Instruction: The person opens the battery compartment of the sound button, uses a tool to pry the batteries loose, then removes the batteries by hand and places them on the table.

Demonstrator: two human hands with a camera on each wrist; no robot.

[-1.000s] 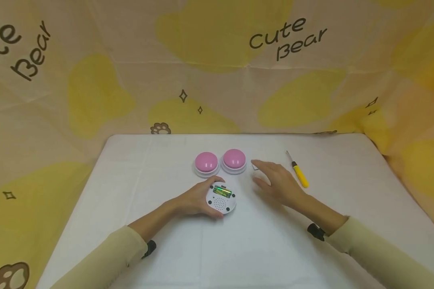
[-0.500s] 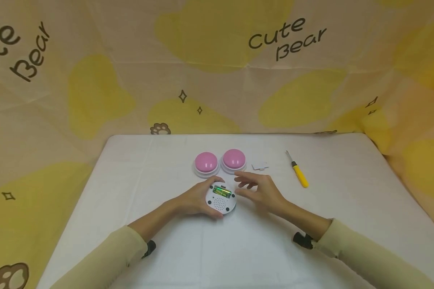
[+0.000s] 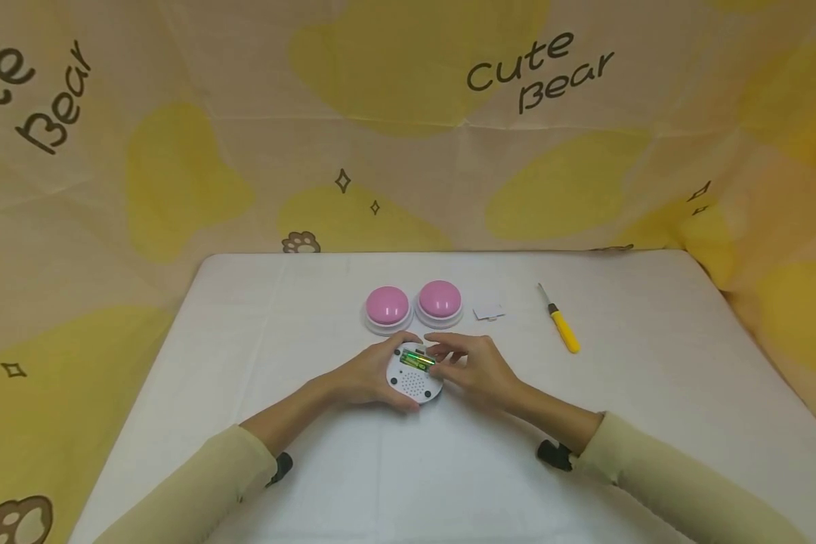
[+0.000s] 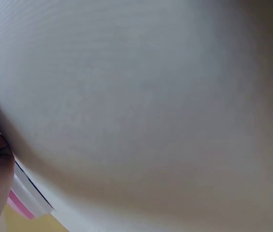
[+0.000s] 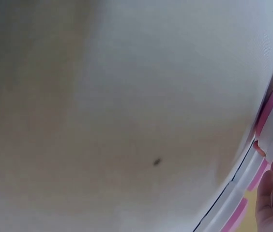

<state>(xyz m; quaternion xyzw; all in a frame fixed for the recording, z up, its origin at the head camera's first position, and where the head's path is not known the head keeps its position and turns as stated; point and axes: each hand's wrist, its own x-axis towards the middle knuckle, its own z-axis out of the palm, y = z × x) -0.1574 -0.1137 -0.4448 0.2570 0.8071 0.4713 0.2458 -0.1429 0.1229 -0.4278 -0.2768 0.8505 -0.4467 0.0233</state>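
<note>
My left hand point(image 3: 370, 372) grips a round button buzzer point(image 3: 408, 385) by its edge, fingers at the far side and thumb at the near side. The buzzer is turned underside up, showing a speaker grille, dark feet and an uncovered battery compartment with green batteries point(image 3: 416, 360) inside. In the right wrist view its pink dome point(image 5: 271, 106) faces down toward the table. My right hand point(image 3: 479, 370) is at the compartment's right end, its fingertips right at the batteries and its fingers loosely bent. A small white battery cover point(image 3: 489, 311) lies on the table behind that hand.
Two more buzzers, a left one point(image 3: 387, 307) and a right one point(image 3: 440, 301), stand pink dome up just beyond the hands. Farther right lies a screwdriver with a yellow handle point(image 3: 564, 331). A patterned cloth point(image 3: 408, 166) hangs behind the white table point(image 3: 299, 468).
My right hand has moved left and toward me, from beside the battery cover to the batteries. The cover has come into full view. My left hand and its buzzer have stayed in place.
</note>
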